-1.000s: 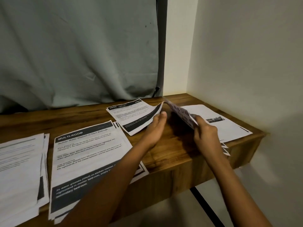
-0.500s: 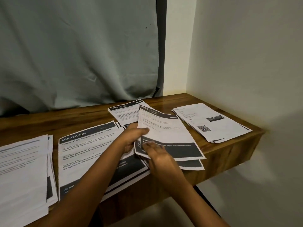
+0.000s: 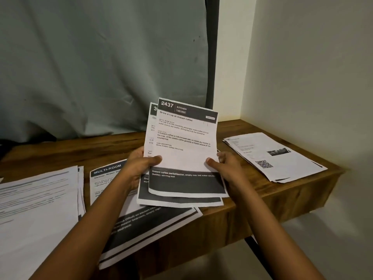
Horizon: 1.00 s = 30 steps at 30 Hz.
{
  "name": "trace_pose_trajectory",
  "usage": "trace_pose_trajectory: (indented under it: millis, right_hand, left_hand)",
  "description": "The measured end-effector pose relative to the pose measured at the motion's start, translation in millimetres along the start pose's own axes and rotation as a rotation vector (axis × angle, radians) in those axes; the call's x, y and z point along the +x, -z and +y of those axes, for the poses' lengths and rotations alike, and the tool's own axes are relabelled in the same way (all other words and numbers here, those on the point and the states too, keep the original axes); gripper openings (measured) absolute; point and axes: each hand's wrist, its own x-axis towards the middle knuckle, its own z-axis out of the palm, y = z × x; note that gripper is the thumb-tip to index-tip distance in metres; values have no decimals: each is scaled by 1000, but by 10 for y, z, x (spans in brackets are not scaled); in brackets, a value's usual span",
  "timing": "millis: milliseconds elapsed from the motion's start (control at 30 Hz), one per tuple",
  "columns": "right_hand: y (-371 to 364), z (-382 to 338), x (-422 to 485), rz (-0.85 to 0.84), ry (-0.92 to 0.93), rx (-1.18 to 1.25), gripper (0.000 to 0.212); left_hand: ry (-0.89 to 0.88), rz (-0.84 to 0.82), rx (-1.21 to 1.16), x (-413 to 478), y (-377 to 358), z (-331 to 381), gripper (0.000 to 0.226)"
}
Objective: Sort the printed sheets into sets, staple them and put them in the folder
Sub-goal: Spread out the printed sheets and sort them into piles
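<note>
I hold a small set of printed sheets [image 3: 184,142] upright above the wooden table [image 3: 282,190]. The front sheet is headed "2437 KITCHEN" and has a dark band at its bottom; another sheet peeks out behind it on the left. My left hand [image 3: 141,164] grips the set's left edge, thumb on the front. On the opposite edge, my right hand [image 3: 224,166] grips the same way. Under my left arm lies a "MULTI-ROOM" pile [image 3: 125,209]. No stapler or folder is in view.
A stack of sheets with a QR code [image 3: 272,156] lies at the table's right end by the wall. Another white pile [image 3: 38,209] covers the left front. A grey curtain [image 3: 101,63] hangs behind the table. The table's front edge runs close below my hands.
The sheets were lying low over the table half a second ago; both hands have lifted them upright, one at each side. A second earlier my right hand was bringing a sheet over from the right.
</note>
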Motion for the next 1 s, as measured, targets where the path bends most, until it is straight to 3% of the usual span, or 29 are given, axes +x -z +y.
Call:
trace_pose_trajectory:
  millis: [100,367,600,1000]
  right_hand:
    - [-141,-71,157,5,-50,117,41]
    - [-482,-318,197,-51,-26,105,21]
    - [-627,-307,-8,-207,-14,-218,10]
    - [-1016,-220,-134,-239,21,-727,36]
  left_hand:
    - [-37,47,-41,-40,233,75,28]
    - [-114,174,-58,-342,1098,305,16]
    - [-163,342,29,-822,2028,426,21]
    - [-164,434,8,-1352,2732,437,23]
